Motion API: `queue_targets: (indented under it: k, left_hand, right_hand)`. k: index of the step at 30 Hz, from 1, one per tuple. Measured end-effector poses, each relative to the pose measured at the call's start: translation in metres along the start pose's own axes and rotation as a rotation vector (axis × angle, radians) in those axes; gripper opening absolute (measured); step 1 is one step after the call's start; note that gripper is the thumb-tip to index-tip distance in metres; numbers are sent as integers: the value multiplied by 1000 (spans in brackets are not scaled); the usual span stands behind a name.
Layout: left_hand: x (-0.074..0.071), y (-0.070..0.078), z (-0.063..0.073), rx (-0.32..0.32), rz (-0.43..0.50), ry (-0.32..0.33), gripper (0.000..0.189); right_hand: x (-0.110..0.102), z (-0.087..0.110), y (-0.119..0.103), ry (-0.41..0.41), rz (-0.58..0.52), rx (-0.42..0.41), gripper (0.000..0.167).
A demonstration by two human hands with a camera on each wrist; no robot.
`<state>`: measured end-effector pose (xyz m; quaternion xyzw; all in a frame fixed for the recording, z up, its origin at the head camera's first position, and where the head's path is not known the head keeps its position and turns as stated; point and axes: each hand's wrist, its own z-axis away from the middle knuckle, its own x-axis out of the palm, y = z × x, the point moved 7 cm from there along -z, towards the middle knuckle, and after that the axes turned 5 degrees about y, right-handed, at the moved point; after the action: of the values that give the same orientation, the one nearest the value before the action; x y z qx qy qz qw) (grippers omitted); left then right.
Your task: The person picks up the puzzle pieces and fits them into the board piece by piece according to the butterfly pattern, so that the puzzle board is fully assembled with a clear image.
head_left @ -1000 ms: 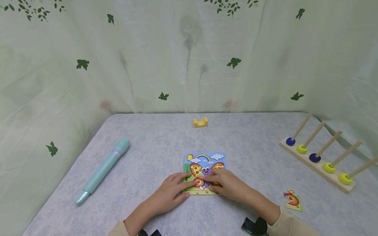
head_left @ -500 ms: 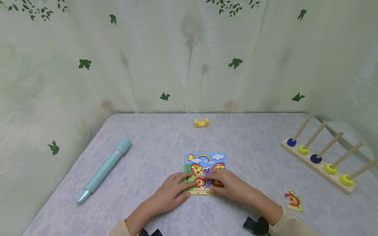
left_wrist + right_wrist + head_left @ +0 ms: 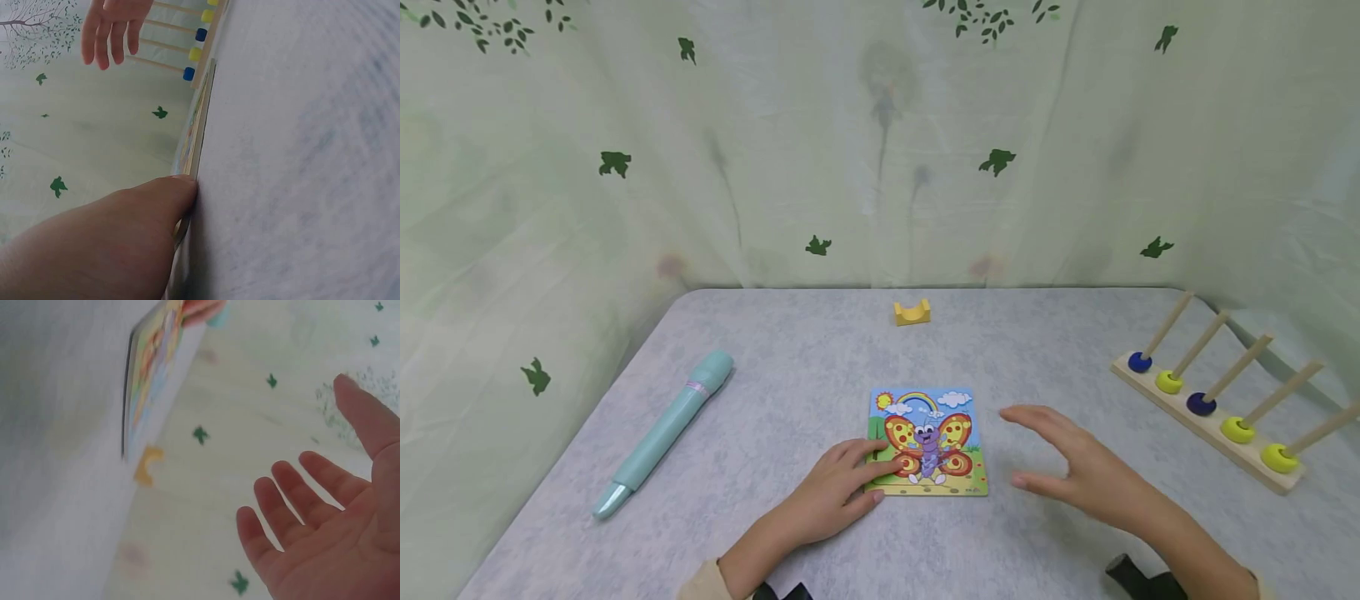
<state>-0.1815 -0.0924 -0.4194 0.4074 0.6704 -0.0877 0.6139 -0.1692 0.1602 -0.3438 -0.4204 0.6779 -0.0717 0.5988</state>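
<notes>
A square butterfly jigsaw puzzle (image 3: 936, 425) lies flat on the table in the middle of the head view. My left hand (image 3: 835, 492) rests on its left side, fingertips spread over the picture and thumb at the front left corner. In the left wrist view that thumb (image 3: 178, 187) touches the board's edge. To the right of the puzzle, my right hand (image 3: 1090, 467) is raised above the table, thumb and fingers apart. Its palm (image 3: 337, 556) shows in the right wrist view with nothing in it. The right forearm covers the spot where a loose puzzle piece lay earlier.
A teal toy microphone (image 3: 662, 433) lies on the left. A yellow arch block (image 3: 912, 313) sits near the back edge. On the right stands a wooden peg rack (image 3: 1210, 421) with blue and yellow beads. A patterned curtain (image 3: 760, 150) hangs behind the table.
My right hand has come off the puzzle, moved right and opened up. The butterfly's right wing is now uncovered, and the loose piece is hidden behind the forearm. The left hand has stayed put.
</notes>
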Motion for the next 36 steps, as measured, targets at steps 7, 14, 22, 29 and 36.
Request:
queue_targets:
  k: [7, 14, 22, 29, 36]
  left_hand:
    - [1, -1, 0, -5, 4, -5, 42]
    - [2, -2, 1, -18, 3, -19, 42]
    - [1, -2, 1, -17, 1, -14, 42]
    - [1, -1, 0, -22, 1, -21, 43]
    - [2, -2, 1, -34, 10, -38, 43]
  right_hand:
    - [-47, 43, 16, 174, 117, -10, 79]
    - [-49, 79, 62, 141, 125, 238, 81]
    - [-31, 102, 105, -10, 84, 388, 82]
    - [-16, 115, 132, -200, 14, 512, 84]
    - [-15, 117, 138, -194, 10, 498, 79]
